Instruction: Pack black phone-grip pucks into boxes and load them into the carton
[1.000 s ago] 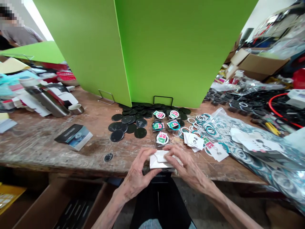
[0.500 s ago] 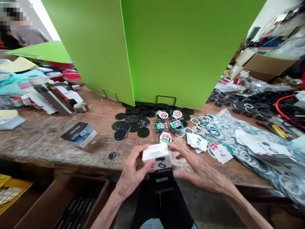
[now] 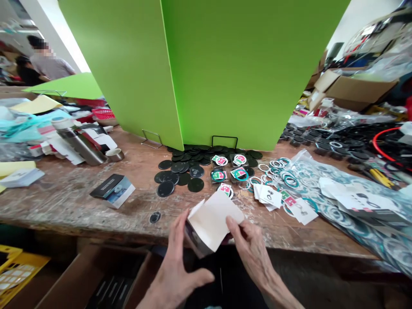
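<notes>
A small printed cardboard box [image 3: 201, 246] is tilted above the table's front edge, its pale flap [image 3: 215, 219] raised towards me. My left hand [image 3: 183, 257] holds the box from the left, fingers along its side and thumb stretched out below. Pinched in my right hand [image 3: 249, 244] is the flap's right edge. What is inside the box cannot be seen. Just beyond it are several clear-wrapped pieces [image 3: 240, 174] with coloured cards and rings. Black discs [image 3: 165, 189] are spread behind, to the left. A folded printed card [image 3: 112, 191] stands farther left.
Tall green boards [image 3: 225, 77] stand at the back. White and teal rings [image 3: 289, 178], small cards [image 3: 268, 196] and a large plastic bag [image 3: 354, 214] lie right. A steel flask [image 3: 82, 143] leans left. Below is an open carton [image 3: 77, 274] holding black boxes. People are far left.
The box has tipped and turned, and its pale flap now stands raised. My right hand has closed on the flap's edge. The left thumb has come off the box's front.
</notes>
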Available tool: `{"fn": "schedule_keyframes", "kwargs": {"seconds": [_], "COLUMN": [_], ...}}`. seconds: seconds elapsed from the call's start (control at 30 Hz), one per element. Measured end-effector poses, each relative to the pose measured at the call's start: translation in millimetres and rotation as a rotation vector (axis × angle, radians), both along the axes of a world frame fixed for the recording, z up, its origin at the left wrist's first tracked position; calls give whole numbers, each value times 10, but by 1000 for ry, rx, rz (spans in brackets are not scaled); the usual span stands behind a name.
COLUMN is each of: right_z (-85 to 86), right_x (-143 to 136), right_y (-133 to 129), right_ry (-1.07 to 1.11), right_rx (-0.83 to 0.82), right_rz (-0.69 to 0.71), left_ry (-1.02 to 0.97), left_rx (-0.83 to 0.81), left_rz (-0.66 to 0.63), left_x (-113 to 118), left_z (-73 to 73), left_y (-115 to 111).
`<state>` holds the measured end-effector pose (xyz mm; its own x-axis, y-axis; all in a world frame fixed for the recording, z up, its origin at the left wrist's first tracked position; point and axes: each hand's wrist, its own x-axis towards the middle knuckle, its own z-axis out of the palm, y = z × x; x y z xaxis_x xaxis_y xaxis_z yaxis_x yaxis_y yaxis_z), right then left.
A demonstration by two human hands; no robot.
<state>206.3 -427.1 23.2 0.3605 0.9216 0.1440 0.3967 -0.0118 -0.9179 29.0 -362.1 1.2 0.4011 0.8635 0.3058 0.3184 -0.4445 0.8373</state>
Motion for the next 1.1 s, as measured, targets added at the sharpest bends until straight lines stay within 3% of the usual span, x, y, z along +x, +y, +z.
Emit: {"fn": "schedule_keyframes", "kwargs": {"seconds": [0.1, 0.23, 0.33, 0.5, 0.8, 0.97, 1.1], "right_z": [-7, -151, -357, -541, -545, -270, -94], "right_x": [38, 385, 622, 682, 788, 760, 597], "right_y": [93, 387, 619, 672, 775, 528, 294], "right_ry": [38, -525, -880, -1063, -1131, -1010, -1054], "right_rx": [-31, 171, 185, 151, 176, 229, 269], "right_rz": [120, 43, 86, 136, 282, 217, 338], "left_ry": [114, 289, 364, 288, 432, 454, 446], "left_rx": [57, 3, -22, -70, -33, -19, -90], "left_rz": [122, 198, 228, 216, 32, -71, -227], "left_x": [-98, -312, -454, -587, -708, -639, -495], "left_z": [-28, -10, -11, -1, 168, 233, 323], "left_y": [35, 251, 357, 405, 539, 539, 540]}}
